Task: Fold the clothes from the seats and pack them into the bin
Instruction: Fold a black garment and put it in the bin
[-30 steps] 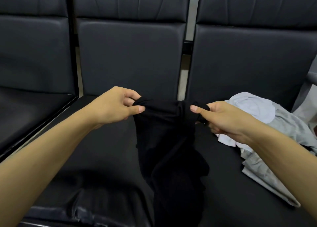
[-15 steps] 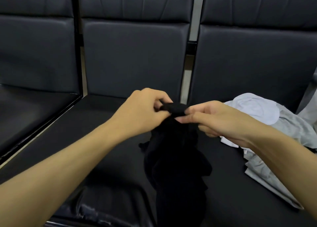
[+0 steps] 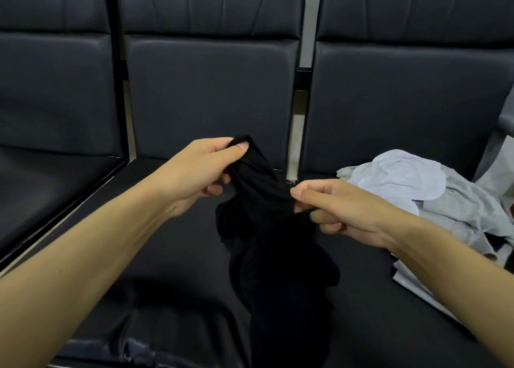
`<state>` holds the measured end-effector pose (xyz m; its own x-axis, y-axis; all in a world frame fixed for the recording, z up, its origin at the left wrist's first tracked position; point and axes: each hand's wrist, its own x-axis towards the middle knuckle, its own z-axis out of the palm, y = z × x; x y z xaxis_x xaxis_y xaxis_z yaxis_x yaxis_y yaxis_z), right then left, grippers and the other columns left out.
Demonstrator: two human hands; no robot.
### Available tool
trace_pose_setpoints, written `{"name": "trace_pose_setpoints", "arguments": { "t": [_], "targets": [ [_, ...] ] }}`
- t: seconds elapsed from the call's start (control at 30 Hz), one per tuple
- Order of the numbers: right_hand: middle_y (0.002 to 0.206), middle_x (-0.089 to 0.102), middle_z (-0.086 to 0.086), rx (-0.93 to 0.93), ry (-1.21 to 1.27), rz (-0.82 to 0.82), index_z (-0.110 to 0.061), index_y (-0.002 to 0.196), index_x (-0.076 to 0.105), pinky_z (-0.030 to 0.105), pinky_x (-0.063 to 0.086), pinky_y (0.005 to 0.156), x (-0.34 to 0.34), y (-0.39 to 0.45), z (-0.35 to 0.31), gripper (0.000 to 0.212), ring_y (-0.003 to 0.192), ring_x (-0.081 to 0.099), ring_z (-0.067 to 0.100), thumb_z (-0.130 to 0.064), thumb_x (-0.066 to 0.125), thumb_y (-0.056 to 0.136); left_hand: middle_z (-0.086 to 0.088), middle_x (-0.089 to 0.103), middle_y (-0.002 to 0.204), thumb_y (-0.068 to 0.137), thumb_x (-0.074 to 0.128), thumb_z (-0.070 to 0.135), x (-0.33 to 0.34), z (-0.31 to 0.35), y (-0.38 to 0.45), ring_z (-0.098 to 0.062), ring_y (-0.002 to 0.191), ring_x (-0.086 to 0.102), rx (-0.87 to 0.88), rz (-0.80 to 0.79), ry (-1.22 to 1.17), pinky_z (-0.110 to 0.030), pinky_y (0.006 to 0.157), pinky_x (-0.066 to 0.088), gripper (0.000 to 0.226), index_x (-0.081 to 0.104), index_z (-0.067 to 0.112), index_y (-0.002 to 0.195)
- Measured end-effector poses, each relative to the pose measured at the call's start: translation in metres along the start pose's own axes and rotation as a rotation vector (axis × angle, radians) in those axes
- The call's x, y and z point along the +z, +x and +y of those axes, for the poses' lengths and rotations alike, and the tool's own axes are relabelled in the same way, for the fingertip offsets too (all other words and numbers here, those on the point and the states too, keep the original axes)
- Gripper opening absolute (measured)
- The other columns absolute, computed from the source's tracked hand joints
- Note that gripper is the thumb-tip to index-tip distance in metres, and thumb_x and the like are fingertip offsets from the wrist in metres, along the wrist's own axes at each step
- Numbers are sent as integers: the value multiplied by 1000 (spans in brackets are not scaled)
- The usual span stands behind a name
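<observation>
A black garment (image 3: 275, 245) hangs bunched above the middle black seat (image 3: 172, 250), its lower part trailing down past the seat's front. My left hand (image 3: 200, 173) grips the garment's upper edge, thumb on top. A little lower and to the right, my right hand (image 3: 331, 206) pinches another part of the same edge between thumb and fingers. A crumpled pile of light grey and pale blue clothes (image 3: 428, 198) lies on the right seat. No bin is in view.
Three dark padded seats stand in a row with tall backrests (image 3: 208, 89). A metal gap (image 3: 299, 134) separates the middle and right seats. Another dark seat (image 3: 50, 181) lies to the left.
My hands first came together at the garment's top edge, then parted again. The left hand has risen and the right has dropped, so the edge now slants.
</observation>
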<state>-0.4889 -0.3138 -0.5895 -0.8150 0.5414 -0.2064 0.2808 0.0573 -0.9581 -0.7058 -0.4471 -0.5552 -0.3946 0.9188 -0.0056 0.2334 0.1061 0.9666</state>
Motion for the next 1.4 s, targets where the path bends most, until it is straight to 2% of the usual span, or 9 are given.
{"name": "trace_pose_setpoints", "arguments": {
  "t": [0.07, 0.2, 0.4, 0.63, 0.9, 1.03, 1.1, 1.23, 1.4],
  "targets": [
    [107, 79, 1, -11, -20, -3, -18, 103, 71, 21, 24, 52, 0, 0, -1, 25, 54, 23, 8, -36, 55, 106, -4, 70, 88, 105, 58, 41, 2, 1, -2, -25, 80, 71, -13, 0, -29, -32, 76, 57, 40, 67, 2, 100],
    [114, 75, -4, -80, -239, 30, -32, 120, 70, 22, 40, 56, 7, 1, 2, 22, 57, 45, 8, -41, 65, 100, -21, 71, 106, 103, 59, 48, -1, 15, -9, -35, 101, 72, 36, -69, 48, -57, 108, 47, 59, 58, -10, 116],
    [113, 75, -14, -220, -546, 22, -36, 118, 68, 34, 57, 95, 31, 32, -35, 39, 103, 70, 5, -55, 78, 85, -17, 79, 97, 101, 55, 52, -6, 83, -6, -36, 98, 76, 225, -11, 178, -53, 100, 55, 57, 76, 0, 94],
    [52, 59, -20, -470, -794, 274, -26, 62, 58, 17, 38, 51, 5, 14, -122, 45, 53, 58, -3, -53, 63, 98, 13, 80, 85, 101, 52, 61, -53, 175, -17, 1, 82, 75, 397, 190, 571, -21, 82, 51, 47, 81, 27, 88],
    [59, 62, -11, -578, -965, 339, -27, 75, 73, 20, 41, 53, -37, -29, -204, 35, 53, 55, 3, -50, 61, 99, 11, 78, 80, 100, 55, 61, -87, 222, -14, 7, 67, 67, 512, 362, 697, -2, 59, 45, 49, 80, 22, 86],
    [80, 77, -5, -523, -1081, 186, -32, 87, 78, 44, 58, 81, -38, -42, -220, 29, 76, 72, 16, -53, 61, 98, 2, 79, 88, 102, 54, 58, -84, 211, -21, -8, 78, 74, 509, 314, 708, -22, 77, 55, 44, 80, 24, 92],
    [82, 76, -6, -514, -1151, 144, -29, 90, 78, 43, 58, 81, -39, -46, -226, 29, 78, 71, 15, -52, 62, 97, -6, 79, 91, 103, 56, 52, -77, 197, -26, -22, 88, 75, 560, 295, 679, -24, 84, 55, 38, 77, 20, 98],
    [76, 72, -7, -431, -1266, 77, -29, 86, 78, 32, 51, 71, -39, -49, -241, 22, 68, 64, 11, -47, 67, 92, -6, 55, 56, 97, 72, 29, -38, 151, -50, -12, 53, 45, 740, 205, 561, -11, 58, 38, 19, 61, 13, 97],
    [78, 73, -10, -267, -1441, -65, -31, 86, 78, 33, 52, 78, -37, -44, -258, 16, 68, 62, 4, -45, 71, 91, 1, 56, 59, 94, 77, 33, -6, 94, -56, -18, 59, 49, 723, -96, 596, -23, 68, 45, 29, 49, 26, 92]
  ]
}}
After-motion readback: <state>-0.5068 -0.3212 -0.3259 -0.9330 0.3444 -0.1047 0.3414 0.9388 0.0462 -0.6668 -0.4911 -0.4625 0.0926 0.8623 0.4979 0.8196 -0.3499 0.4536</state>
